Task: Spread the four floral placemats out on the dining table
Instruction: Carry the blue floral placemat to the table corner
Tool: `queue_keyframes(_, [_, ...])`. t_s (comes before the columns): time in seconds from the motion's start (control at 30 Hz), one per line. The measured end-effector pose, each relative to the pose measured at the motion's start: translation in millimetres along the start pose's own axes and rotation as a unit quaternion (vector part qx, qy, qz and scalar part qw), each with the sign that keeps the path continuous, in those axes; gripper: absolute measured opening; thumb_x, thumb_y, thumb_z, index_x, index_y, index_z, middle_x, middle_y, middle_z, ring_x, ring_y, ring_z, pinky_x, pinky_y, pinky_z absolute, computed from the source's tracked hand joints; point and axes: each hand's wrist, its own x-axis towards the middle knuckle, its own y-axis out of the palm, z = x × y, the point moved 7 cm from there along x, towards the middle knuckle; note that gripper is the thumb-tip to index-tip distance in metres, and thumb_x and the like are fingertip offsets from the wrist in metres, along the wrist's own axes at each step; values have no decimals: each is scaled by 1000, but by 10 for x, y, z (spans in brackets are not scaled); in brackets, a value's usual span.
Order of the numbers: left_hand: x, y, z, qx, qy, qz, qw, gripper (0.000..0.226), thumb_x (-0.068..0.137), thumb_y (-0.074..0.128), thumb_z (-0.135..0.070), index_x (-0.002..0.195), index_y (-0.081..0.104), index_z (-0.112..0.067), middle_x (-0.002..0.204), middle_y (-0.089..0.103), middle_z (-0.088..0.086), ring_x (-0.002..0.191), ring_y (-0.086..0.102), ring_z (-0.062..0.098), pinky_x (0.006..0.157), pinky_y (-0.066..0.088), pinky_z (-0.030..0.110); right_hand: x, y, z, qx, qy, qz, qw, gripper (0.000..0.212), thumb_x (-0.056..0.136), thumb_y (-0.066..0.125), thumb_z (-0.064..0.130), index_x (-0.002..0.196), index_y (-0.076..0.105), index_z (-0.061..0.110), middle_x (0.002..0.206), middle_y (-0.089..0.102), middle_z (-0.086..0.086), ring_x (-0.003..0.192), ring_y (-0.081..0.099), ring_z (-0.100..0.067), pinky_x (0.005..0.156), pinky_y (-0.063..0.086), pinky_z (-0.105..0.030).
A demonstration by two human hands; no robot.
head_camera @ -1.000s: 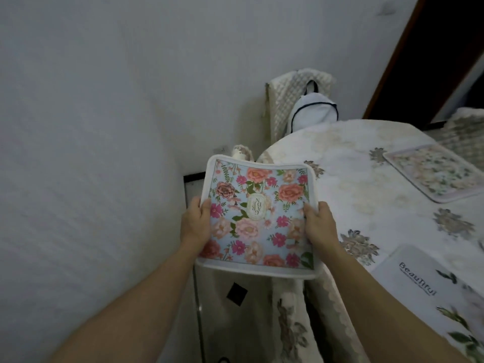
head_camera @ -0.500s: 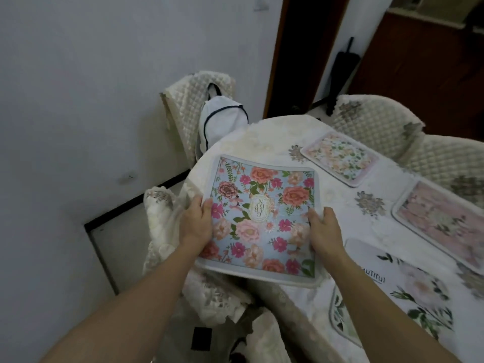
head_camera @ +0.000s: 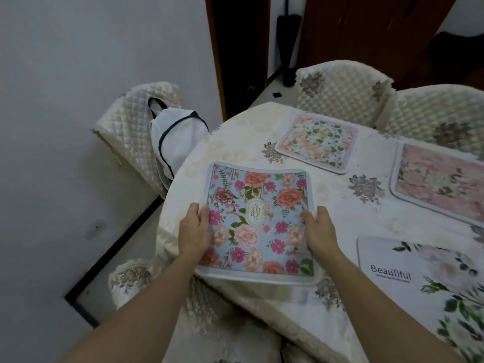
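A blue floral placemat (head_camera: 258, 221) is held over the near left part of the round dining table (head_camera: 235, 142). My left hand (head_camera: 195, 231) grips its left edge and my right hand (head_camera: 318, 233) grips its right edge. Its near edge hangs just past the table's rim. Three more placemats lie flat on the cream tablecloth: a pale one with peach flowers (head_camera: 318, 142) at the far side, a pink one (head_camera: 442, 179) at the right, and a white one printed "Beautiful" (head_camera: 424, 279) at the near right.
Quilted cream chairs stand around the table: one at the left (head_camera: 125, 119) with a white backpack (head_camera: 175, 137) on it, two at the far right (head_camera: 340, 87). A grey wall is at the left. A dark doorway and a folded umbrella (head_camera: 288, 35) are behind.
The view has swung right, from the wall to the table. Both hands have carried the blue placemat over the tabletop and lower, still gripping its two sides.
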Motion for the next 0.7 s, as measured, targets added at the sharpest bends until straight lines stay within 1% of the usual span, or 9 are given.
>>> queue_keyframes(0.07, [167,87,18,-11,9,17,1000,33,103,40,-35,78,40,-13,69,52,5,66,53,30,61,46,45,69,27,-12,-4,13,-19,1000,22,103,43,30,109,49,10,97,64,-9,85,66,-28,76,57,-46])
queue_keyframes(0.13, [348,182,43,-23,16,36,999,34,103,40,-36,78,40,-12,68,51,6,65,53,30,61,47,48,127,70,-54,-4,28,-43,999,22,103,43,30,108,49,10,97,64,-9,86,66,-28,78,57,-47])
queue_keyframes(0.27, [668,434,96,-38,40,99,994,34,103,40,-35,81,43,-9,68,52,4,63,51,25,59,45,43,182,168,-200,9,73,-87,993,22,103,43,31,108,49,11,98,65,-10,85,66,-29,77,58,-48])
queue_keyframes(0.33, [830,558,134,-46,52,136,988,33,103,39,-35,83,45,-8,70,55,4,64,54,24,58,45,39,184,217,-290,20,98,-112,989,22,102,43,32,109,50,12,99,65,-9,85,67,-28,77,58,-48])
queue_keyframes(0.4, [974,698,207,-48,55,171,983,33,103,39,-36,86,47,-10,74,60,6,68,59,25,59,49,40,172,270,-373,29,122,-134,983,23,103,42,33,108,50,12,98,65,-9,84,68,-27,76,59,-47])
queue_keyframes(0.47, [1072,831,254,-45,59,201,977,32,103,39,-37,86,48,-11,77,62,8,70,61,26,61,51,42,168,345,-488,41,144,-147,978,24,103,41,35,108,49,13,97,66,-9,84,69,-27,75,60,-48])
queue_keyframes(0.6, [1082,1074,415,-56,48,260,963,29,103,43,-31,76,43,-21,69,54,-1,61,52,16,58,43,34,113,492,-792,29,185,-173,967,21,102,42,34,103,48,14,94,66,-11,83,69,-30,75,59,-53])
queue_keyframes(0.67, [1046,1171,538,-56,38,285,956,31,103,44,-28,72,41,-22,66,50,-4,58,46,12,57,39,32,83,540,-908,10,197,-180,964,21,103,42,32,101,49,12,94,65,-15,81,67,-31,71,59,-49])
queue_keyframes(0.7, [1034,1203,595,-51,31,293,954,31,103,45,-27,72,40,-22,65,49,-4,58,45,12,57,39,32,81,560,-941,4,195,-183,964,22,103,42,31,101,49,10,93,64,-15,77,65,-29,65,57,-45])
